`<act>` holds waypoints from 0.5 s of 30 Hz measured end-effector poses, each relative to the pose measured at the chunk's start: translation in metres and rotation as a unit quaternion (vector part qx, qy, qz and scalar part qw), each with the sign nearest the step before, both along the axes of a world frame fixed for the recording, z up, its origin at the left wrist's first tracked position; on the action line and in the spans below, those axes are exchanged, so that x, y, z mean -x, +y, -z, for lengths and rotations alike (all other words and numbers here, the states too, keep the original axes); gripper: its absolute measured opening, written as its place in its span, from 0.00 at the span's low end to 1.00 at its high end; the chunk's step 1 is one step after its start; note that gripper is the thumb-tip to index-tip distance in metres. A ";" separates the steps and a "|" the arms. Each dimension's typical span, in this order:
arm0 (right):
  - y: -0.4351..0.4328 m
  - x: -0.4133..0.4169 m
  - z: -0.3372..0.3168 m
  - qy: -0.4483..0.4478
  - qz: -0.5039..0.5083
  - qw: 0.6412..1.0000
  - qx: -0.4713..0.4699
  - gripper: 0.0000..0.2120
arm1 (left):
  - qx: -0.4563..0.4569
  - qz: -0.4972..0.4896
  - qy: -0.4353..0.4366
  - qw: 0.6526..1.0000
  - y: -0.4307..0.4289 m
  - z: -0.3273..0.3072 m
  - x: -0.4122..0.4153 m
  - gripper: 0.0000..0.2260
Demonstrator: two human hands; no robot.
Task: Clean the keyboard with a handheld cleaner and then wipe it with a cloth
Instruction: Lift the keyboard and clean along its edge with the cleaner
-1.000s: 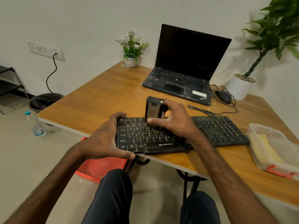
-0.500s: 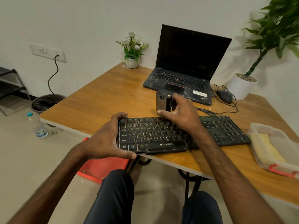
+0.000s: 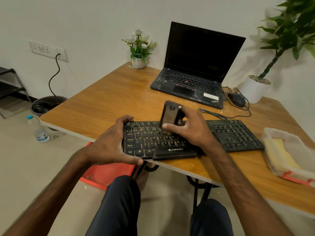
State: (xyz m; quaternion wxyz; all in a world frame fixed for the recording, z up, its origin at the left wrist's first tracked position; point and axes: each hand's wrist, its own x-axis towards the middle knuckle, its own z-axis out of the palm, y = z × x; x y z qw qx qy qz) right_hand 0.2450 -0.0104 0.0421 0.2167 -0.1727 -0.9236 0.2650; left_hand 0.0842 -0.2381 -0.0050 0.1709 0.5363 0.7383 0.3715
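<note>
Head view. A clear plastic box with an orange-red latch stood at the right edge of the tabletop and held a folded yellow cloth. A small white pot of white flowers stood at the far corner. A larger white pot, topped with pebbles, carried a leafy plant beside the wall. On the floor to the left, a dark bin with a black liner stood near a clear water bottle.

The keyboard lay along the near edge of the tabletop. It was black with yellowish key legends and a brand name printed on its front lip, and its left end slightly overhung the edge. The left hand gripped that end, fingers curled over the far corner and thumb laid along the front edge. The right hand was wrapped around the handheld cleaner, a dark, upright body tilted slightly, its lower end on the upper key rows left of centre. That end was blurred.

Behind the keyboard stood an open laptop with a dark screen and a dusty deck. A black mouse and its tangled cable lay just to the laptop's right.
</note>
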 end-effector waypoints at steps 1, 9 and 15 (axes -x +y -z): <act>0.006 0.000 -0.002 0.002 0.038 0.999 -0.035 0.30 | 0.000 -0.001 0.001 1.000 0.000 0.000 0.000 0.57; -0.013 0.004 -0.003 -0.009 -0.063 0.998 0.027 0.27 | -0.005 0.004 -0.009 1.000 0.000 0.001 0.001 0.58; 0.008 0.017 -0.009 0.030 0.038 0.998 -0.035 0.26 | -0.003 0.001 -0.016 1.000 0.000 0.000 0.000 0.57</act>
